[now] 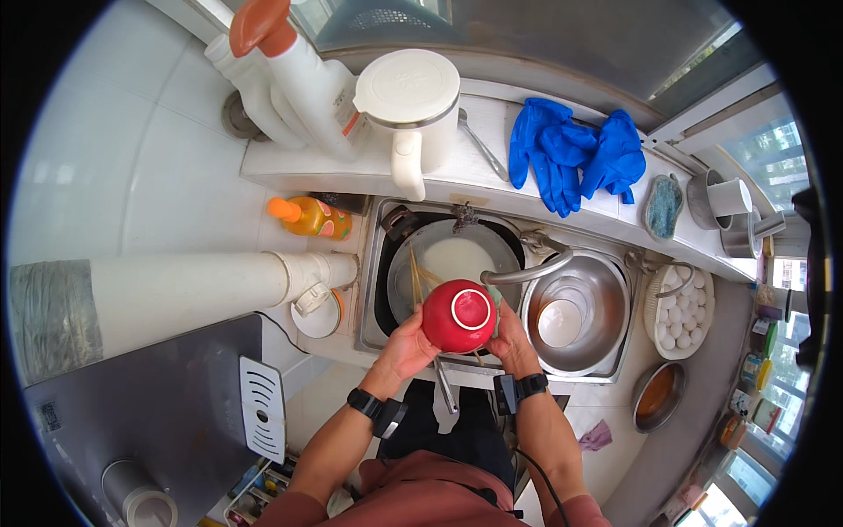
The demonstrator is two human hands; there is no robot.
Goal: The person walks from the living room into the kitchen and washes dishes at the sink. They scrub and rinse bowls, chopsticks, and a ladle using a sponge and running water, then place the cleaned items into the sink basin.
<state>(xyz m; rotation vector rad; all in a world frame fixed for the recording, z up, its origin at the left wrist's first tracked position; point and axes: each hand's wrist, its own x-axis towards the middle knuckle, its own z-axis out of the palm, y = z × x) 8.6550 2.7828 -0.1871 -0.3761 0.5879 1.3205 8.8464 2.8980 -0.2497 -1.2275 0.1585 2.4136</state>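
A red bowl (454, 329), its base turned up towards me, is held between my two hands over the front of the left sink basin. My left hand (408, 349) grips its left side. At its right side is my right hand (508, 334), with a green cloth (494, 309) between the fingers and the bowl. Beneath and behind lies a large pan (402, 277) in the basin, holding cloudy water and several wooden chopsticks (415, 277). The curved faucet spout (527, 271) ends just above the bowl. A metal handle (446, 388) sticks out below it over the sink's edge.
The right basin has a steel bowl (609, 316) with a white bowl (560, 323) inside. A basket of eggs (681, 313) stands further right. The ledge behind carries a white lidded jug (408, 92), a spoon (484, 146), blue gloves (560, 151) and spray bottles (309, 85). An orange-capped bottle (316, 219) is left.
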